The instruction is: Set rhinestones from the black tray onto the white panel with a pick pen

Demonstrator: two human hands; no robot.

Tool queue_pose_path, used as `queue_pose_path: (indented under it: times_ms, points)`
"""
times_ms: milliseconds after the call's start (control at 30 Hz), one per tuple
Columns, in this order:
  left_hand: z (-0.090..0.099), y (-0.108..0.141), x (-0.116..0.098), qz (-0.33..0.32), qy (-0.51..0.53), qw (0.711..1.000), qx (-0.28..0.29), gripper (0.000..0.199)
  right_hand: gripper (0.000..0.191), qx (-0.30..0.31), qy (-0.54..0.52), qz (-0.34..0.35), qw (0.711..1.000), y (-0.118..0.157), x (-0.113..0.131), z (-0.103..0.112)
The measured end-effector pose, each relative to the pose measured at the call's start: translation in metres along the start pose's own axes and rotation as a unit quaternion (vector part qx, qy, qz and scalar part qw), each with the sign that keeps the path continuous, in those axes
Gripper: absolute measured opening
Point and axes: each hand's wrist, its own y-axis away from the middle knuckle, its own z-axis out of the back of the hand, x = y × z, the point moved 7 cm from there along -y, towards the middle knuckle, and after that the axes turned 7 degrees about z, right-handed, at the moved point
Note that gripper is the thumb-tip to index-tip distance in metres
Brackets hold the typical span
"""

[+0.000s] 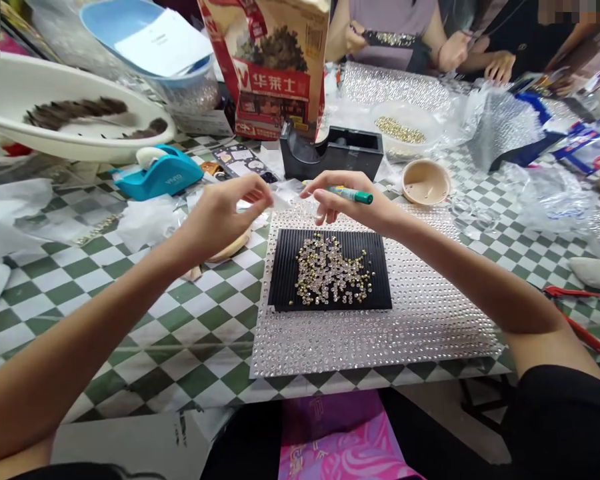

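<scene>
My left hand [233, 210] is raised beyond the far left corner of the black ridged tray, thumb and fingers pinched together. A small whitish scrap [279, 201] shows at its fingertips; what it is, I cannot make out. My right hand [355, 200] hovers over the tray's far edge, a green-capped pen [350, 194] tucked across its curled fingers. The black ridged tray [285, 267] carries a loose heap of small clear and gold rhinestones [330, 270]. Under it lies a whitish sheet [380, 340] dotted with rows of rhinestones.
Behind my hands stand a black tape dispenser [333, 150], a blue tape dispenser [160, 173] and a paper bag [280, 73]. A beige bowl [426, 181] sits to the right, near crumpled plastic [545, 197]. Red-handled tools [585, 333] lie far right. Other people's hands [455, 50] work opposite.
</scene>
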Motion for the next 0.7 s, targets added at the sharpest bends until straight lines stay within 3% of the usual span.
queue_pose_path:
  times_ms: [167,367,533,700]
  points:
    - [0.039,-0.003,0.044,0.007,0.066,0.993,-0.098,0.041,0.052,-0.066,0.073,0.000,0.995,0.040,-0.002,0.048]
    - [0.044,0.018,0.106,0.006,0.165,0.978,-0.126,0.037,0.050,-0.162,0.141,-0.018,0.977,0.116,-0.010,0.086]
    - [0.036,0.035,0.118,0.022,0.204,0.972,-0.114,0.037,0.034,-0.257,0.194,-0.050,0.946,0.172,-0.018,0.102]
    - [0.032,0.039,0.118,0.035,0.226,0.967,-0.108,0.043,0.023,-0.345,0.214,-0.071,0.911,0.199,-0.026,0.118]
